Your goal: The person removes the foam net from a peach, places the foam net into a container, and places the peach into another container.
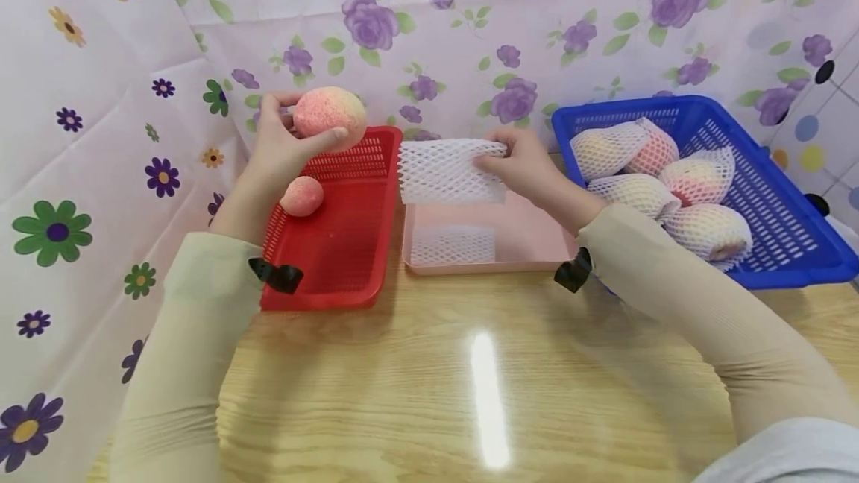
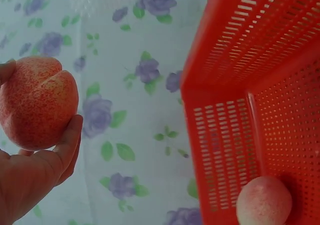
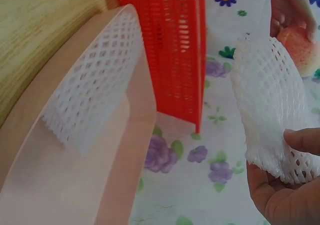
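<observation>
My left hand (image 1: 285,136) grips a pink and yellow peach (image 1: 330,118) above the back of the red basket (image 1: 335,244). In the left wrist view, fingers and thumb curl round the peach (image 2: 40,102), its crease facing up. With thumb and fingers my right hand (image 1: 526,170) pinches one end of a white foam net sleeve (image 1: 450,170), held over the pink tray (image 1: 530,233). The sleeve (image 3: 270,105) bulges slightly at its free end, which points toward the peach in the right wrist view. A second peach (image 1: 302,196) lies in the red basket.
Another foam net sleeve (image 1: 452,246) lies flat in the pink tray. To the right, a blue basket (image 1: 798,244) holds several peaches in net sleeves (image 1: 708,233). A floral cloth (image 1: 456,36) hangs behind, and the wooden table (image 1: 416,379) spreads out in front.
</observation>
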### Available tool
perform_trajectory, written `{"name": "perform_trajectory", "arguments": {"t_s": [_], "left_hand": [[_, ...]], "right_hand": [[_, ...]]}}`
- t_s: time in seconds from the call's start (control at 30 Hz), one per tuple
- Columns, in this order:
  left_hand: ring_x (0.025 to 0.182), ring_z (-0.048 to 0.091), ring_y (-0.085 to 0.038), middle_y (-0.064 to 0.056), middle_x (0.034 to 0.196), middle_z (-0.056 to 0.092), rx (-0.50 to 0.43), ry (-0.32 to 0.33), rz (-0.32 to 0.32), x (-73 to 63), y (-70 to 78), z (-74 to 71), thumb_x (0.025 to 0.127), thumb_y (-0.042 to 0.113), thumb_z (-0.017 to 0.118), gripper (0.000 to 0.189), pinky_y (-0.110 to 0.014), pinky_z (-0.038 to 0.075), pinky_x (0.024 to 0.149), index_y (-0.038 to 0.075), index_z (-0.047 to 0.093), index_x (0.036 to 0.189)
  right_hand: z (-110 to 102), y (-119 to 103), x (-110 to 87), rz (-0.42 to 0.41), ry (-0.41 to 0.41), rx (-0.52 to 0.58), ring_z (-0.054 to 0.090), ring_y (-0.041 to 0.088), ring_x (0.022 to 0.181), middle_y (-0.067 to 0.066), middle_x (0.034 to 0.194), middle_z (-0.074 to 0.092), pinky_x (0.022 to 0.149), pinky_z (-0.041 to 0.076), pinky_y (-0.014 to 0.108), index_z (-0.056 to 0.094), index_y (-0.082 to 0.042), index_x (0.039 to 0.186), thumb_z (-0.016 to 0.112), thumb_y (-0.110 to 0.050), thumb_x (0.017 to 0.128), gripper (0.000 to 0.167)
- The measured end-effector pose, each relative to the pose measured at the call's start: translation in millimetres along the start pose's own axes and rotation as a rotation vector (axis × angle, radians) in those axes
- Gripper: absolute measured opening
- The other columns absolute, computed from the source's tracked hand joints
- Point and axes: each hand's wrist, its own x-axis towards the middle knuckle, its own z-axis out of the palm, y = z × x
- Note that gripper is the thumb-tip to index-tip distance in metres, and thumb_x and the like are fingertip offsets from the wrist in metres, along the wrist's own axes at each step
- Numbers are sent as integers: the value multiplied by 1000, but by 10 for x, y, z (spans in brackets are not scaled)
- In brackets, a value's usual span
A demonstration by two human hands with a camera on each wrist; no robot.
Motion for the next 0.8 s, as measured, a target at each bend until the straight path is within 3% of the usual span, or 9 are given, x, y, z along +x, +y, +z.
{"name": "perform_trajectory", "arguments": {"t_s": [0.23,0.37,0.53,0.67,0.8], "left_hand": [[113,45,-14,-1,122,41,-66,36,-80,317,-256,102,79,33,75,76,-29,42,96,15,26,135],[117,45,-16,-3,126,41,-12,13,-115,454,-433,123,79,37,75,78,-31,42,100,14,25,135],[115,48,-17,-6,126,45,47,5,-94,622,-605,163,79,34,75,73,-32,43,100,13,28,130],[117,46,-21,-12,128,44,130,4,-75,714,-756,196,79,31,75,73,-36,42,103,9,28,131],[117,45,-28,-18,129,42,222,-48,-78,744,-932,246,79,26,76,76,-43,40,104,3,27,133]], "right_hand": [[145,206,226,87,-20,-20,56,12,76,13,97,64,68,48,20,62,1,102,63,-9,87,18],[192,287,299,117,-2,2,56,11,75,10,93,63,67,48,20,62,2,99,63,-7,86,15],[193,375,349,151,-22,25,54,10,71,6,84,61,62,47,18,63,6,99,64,-5,85,17],[194,469,364,242,-90,37,55,11,71,8,91,60,60,51,21,61,6,110,64,-5,87,26],[250,549,383,321,-140,21,55,11,72,11,100,58,61,51,23,57,4,119,63,-7,87,34]]}}
